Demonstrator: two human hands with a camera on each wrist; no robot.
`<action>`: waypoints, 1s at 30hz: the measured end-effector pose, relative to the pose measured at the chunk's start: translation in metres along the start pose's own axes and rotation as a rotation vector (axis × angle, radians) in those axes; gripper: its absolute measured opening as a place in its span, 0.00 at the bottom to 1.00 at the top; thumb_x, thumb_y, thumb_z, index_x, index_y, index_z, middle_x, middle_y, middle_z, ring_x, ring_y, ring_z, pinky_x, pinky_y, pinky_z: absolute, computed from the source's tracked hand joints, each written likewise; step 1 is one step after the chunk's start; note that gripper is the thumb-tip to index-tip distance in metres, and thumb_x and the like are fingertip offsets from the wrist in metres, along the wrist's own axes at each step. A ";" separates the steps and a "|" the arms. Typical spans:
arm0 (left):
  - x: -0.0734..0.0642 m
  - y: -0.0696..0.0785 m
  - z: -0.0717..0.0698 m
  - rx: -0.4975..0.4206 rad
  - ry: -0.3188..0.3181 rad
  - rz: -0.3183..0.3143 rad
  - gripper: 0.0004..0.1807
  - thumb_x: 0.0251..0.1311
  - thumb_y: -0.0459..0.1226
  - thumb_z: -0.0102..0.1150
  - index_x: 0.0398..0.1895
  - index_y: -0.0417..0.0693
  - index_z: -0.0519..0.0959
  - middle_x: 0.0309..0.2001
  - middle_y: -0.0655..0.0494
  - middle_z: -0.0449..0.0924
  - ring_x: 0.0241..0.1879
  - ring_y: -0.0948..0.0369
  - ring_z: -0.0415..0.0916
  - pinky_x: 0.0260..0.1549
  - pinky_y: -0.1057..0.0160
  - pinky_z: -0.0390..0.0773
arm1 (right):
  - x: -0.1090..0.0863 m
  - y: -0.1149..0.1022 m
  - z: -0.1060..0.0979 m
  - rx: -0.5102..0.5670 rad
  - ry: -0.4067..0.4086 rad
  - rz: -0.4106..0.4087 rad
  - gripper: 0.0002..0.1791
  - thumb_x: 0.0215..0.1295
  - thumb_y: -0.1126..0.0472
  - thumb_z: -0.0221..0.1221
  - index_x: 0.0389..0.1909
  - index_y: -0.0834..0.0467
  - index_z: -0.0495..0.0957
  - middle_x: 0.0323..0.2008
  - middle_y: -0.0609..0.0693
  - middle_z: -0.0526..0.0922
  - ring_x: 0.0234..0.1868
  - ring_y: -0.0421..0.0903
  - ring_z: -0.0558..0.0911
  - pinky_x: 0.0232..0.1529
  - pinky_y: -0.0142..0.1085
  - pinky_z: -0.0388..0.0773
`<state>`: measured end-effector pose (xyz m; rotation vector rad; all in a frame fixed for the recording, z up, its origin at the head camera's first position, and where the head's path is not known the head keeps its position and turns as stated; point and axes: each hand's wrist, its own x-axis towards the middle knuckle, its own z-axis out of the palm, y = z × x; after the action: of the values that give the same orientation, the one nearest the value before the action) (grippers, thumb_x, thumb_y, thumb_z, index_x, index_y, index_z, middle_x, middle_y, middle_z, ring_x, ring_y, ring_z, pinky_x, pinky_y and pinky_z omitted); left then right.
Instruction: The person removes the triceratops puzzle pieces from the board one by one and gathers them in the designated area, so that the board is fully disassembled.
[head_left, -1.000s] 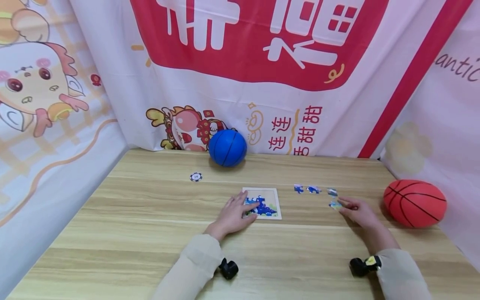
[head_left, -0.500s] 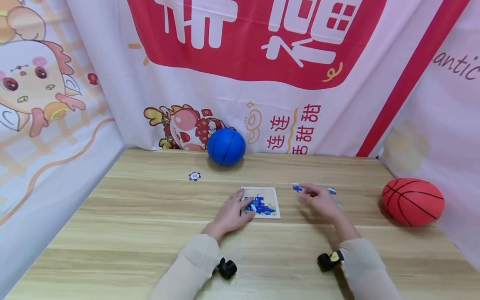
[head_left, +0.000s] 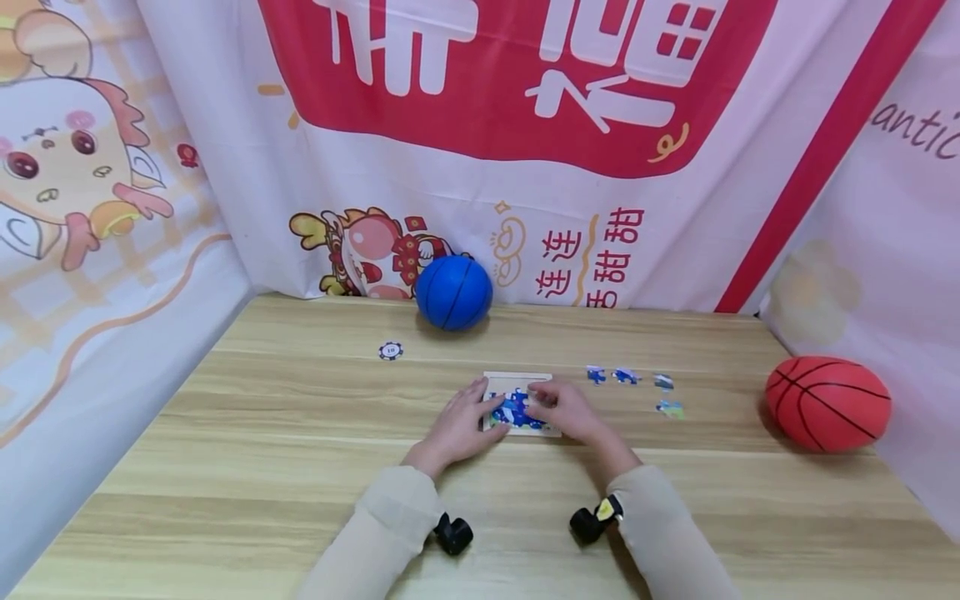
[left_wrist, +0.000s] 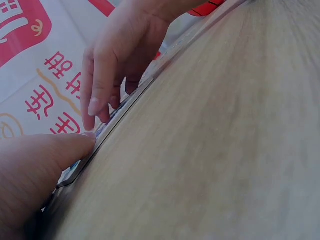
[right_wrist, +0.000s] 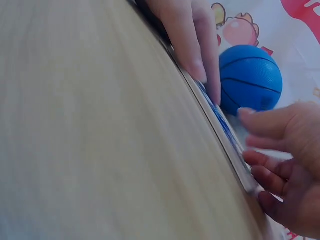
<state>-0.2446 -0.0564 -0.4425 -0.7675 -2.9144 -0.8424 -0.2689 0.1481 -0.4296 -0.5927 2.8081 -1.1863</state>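
Basically, we have the puzzle board (head_left: 512,383) flat on the bench (head_left: 225,483), the left hand (head_left: 459,427) resting on it with fingers spread, the right hand (head_left: 576,412) over it with fingers parted, nothing visibly held, so we'd guess a brushing fingertip could knock blue pieces (head_left: 517,410) loose.

Hands: 2, one left (head_left: 456,427), one right (head_left: 573,410). Sleeves: 2, one per arm (head_left: 382,517). Wrist cameras: 2, both black (head_left: 453,534). Puzzle frame (head_left: 513,380): 1. Loose pieces (head_left: 670,409) on the bench (head_left: 300,500): 4, three in a row plus one nearer. Pieces in frame (head_left: 514,412): several, partly covered, exact count unclear. Balls: 2, one blue (head_left: 453,292), one red (head_left: 828,405). Chip (head_left: 391,351): 1. Bench: 1.
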 end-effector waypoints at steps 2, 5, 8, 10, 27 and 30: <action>0.001 0.000 0.000 0.002 -0.003 -0.003 0.30 0.55 0.55 0.47 0.59 0.52 0.64 0.64 0.45 0.45 0.63 0.52 0.41 0.58 0.53 0.44 | 0.000 0.000 0.004 -0.041 0.002 0.007 0.23 0.49 0.61 0.62 0.48 0.60 0.73 0.32 0.48 0.72 0.35 0.45 0.70 0.37 0.38 0.68; 0.002 0.000 0.001 0.011 -0.007 -0.007 0.30 0.55 0.55 0.47 0.59 0.53 0.64 0.65 0.46 0.45 0.63 0.53 0.40 0.58 0.53 0.44 | -0.001 -0.003 0.006 -0.068 0.022 0.020 0.22 0.48 0.62 0.62 0.47 0.58 0.74 0.31 0.48 0.71 0.35 0.46 0.68 0.36 0.39 0.67; 0.002 0.000 0.002 0.012 -0.002 -0.005 0.30 0.55 0.55 0.47 0.59 0.53 0.65 0.65 0.45 0.46 0.63 0.52 0.41 0.58 0.53 0.44 | -0.002 -0.005 0.009 -0.055 0.051 0.038 0.18 0.49 0.63 0.62 0.44 0.58 0.76 0.31 0.47 0.71 0.35 0.46 0.68 0.36 0.39 0.68; 0.002 0.000 0.003 0.001 0.005 0.005 0.30 0.55 0.55 0.47 0.59 0.52 0.65 0.64 0.44 0.46 0.63 0.52 0.41 0.58 0.52 0.44 | -0.002 -0.005 0.011 -0.051 0.067 0.040 0.16 0.49 0.63 0.61 0.42 0.58 0.76 0.31 0.48 0.70 0.34 0.46 0.68 0.36 0.39 0.68; 0.002 -0.001 0.002 0.013 0.000 -0.023 0.29 0.54 0.55 0.48 0.59 0.54 0.65 0.65 0.46 0.46 0.63 0.53 0.41 0.58 0.54 0.44 | 0.001 -0.003 0.019 0.016 0.127 0.070 0.17 0.50 0.67 0.60 0.43 0.59 0.73 0.32 0.48 0.72 0.35 0.46 0.70 0.39 0.40 0.69; 0.002 0.000 0.002 0.010 -0.001 -0.025 0.29 0.54 0.55 0.48 0.58 0.54 0.65 0.65 0.46 0.46 0.63 0.53 0.41 0.58 0.53 0.44 | 0.001 -0.004 0.019 0.066 0.118 0.093 0.18 0.50 0.69 0.59 0.44 0.58 0.72 0.30 0.48 0.72 0.34 0.46 0.70 0.39 0.38 0.69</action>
<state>-0.2462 -0.0547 -0.4442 -0.7332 -2.9327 -0.8290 -0.2655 0.1323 -0.4400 -0.3953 2.8425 -1.3315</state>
